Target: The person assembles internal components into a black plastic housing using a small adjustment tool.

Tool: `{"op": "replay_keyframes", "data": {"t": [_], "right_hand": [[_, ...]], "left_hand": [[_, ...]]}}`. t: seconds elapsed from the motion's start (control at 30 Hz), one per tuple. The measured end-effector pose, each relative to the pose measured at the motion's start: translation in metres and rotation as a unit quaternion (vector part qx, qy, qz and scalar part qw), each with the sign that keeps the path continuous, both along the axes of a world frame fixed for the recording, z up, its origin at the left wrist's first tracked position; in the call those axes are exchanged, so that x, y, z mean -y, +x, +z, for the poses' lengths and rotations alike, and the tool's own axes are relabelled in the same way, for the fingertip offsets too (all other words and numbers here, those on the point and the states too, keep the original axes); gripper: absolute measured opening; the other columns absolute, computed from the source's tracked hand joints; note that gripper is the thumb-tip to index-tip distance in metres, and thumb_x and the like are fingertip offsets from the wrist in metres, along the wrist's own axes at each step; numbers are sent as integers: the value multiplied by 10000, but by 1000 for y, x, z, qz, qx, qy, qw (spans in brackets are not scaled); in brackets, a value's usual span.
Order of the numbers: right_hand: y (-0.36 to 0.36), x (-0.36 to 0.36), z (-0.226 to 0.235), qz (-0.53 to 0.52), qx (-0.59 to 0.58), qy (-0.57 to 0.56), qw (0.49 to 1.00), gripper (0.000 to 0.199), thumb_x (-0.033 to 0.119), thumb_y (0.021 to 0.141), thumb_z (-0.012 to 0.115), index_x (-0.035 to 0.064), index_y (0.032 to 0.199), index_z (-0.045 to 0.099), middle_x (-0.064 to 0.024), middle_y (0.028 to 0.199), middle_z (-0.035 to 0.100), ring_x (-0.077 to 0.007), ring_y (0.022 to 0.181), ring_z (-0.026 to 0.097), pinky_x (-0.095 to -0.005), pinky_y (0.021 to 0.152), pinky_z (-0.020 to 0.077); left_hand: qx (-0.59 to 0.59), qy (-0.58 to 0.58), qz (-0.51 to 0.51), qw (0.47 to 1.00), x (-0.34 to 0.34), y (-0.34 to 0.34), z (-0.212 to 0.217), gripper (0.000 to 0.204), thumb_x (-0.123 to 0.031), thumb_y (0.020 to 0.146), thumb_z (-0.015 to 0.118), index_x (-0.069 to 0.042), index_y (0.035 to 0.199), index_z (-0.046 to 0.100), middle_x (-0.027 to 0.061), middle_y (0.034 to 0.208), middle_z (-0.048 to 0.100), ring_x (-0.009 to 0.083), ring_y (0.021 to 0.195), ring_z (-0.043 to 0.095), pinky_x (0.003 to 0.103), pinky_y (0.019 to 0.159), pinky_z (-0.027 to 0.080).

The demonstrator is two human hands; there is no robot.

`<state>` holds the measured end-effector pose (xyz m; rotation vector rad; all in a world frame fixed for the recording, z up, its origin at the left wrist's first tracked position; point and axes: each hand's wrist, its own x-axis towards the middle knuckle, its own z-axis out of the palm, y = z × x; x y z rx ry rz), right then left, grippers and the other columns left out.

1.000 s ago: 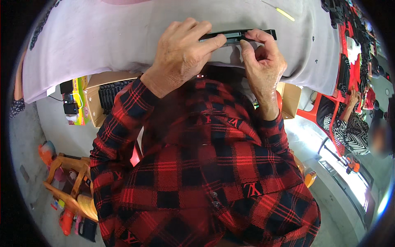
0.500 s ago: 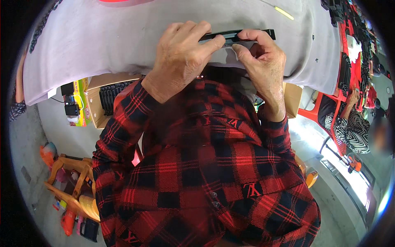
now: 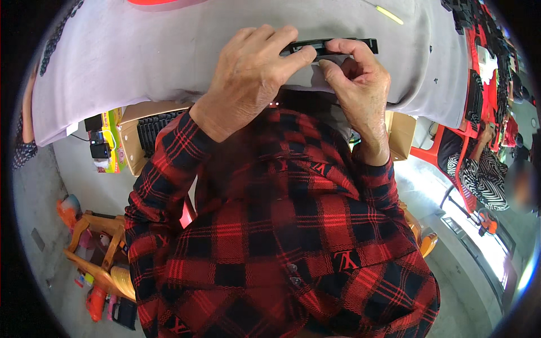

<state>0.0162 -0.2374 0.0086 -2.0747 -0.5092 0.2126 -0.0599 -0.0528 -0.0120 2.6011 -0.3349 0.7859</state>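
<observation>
Both hands are raised over the grey cloth on the table, around a long, narrow black plastic strip point(image 3: 370, 45). The strip lies crosswise, left to right, with a recessed inner face partly in view. My left hand point(image 3: 253, 70) grips its left part, with the thumb along the near side and the fingers behind. That end of the strip is hidden by the fingers. My right hand point(image 3: 363, 81) pinches the right part between a bent forefinger and the thumb. Any smaller piece between those fingertips is too hidden to make out.
A yellow-handled thin tool point(image 3: 389, 15) lies on the cloth point(image 3: 141, 62), beyond the strip. At the top left sits a red curved object point(image 3: 160, 2). Cardboard boxes point(image 3: 131, 147) stand below the table edge, one holding black parts. Another person point(image 3: 479, 174) sits at the right.
My left hand and its thumb have shifted slightly right along the strip. My right hand keeps nearly the same place and pinch.
</observation>
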Motion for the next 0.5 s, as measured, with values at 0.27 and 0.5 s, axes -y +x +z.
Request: {"op": "replay_keyframes", "data": {"t": [0.27,0.5], "right_hand": [[6,1,2,13,4,21,1000,234,42,823,749,36,1053,704,-41,858,699,-90,590,556,-263,568,477],[37,15,4,-83,77,128,985,85,18,900,733,28,983,725,72,753,624,-17,675,522,-214,606,447]], "left_hand": [[-29,-31,-9,999,3,7,1,258,-79,811,728,-138,1061,703,16,933,594,222,865,607,373,768,473],[-44,-19,22,999,5,5,3,331,-69,780,759,-156,1097,718,5,989,634,224,892,614,363,781,474]]}}
